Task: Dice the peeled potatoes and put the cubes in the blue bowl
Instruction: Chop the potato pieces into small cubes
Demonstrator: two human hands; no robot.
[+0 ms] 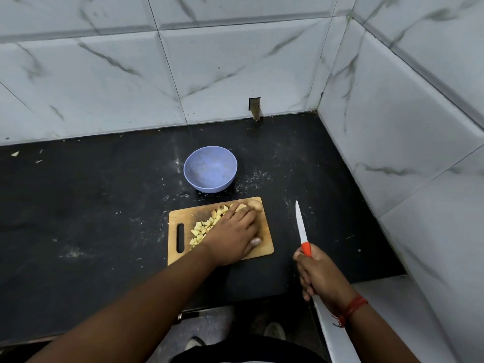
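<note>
A wooden cutting board (264,247) lies on the black counter, with several pale yellow potato cubes (203,227) piled on its left half. My left hand (233,234) rests palm down on the board, fingers spread over the right side of the pile and hiding some cubes. Behind the board stands the blue bowl (210,169), with nothing visible in it. To the right of the board, my right hand (318,273) grips the orange handle of a knife (301,224), its white blade pointing away from me above the counter.
The black counter (91,218) ends at tiled walls behind and on the right, forming a corner. Small scraps and white specks lie scattered on it. A wall cut-out (254,107) sits above the back edge. The counter's front edge is close to my body.
</note>
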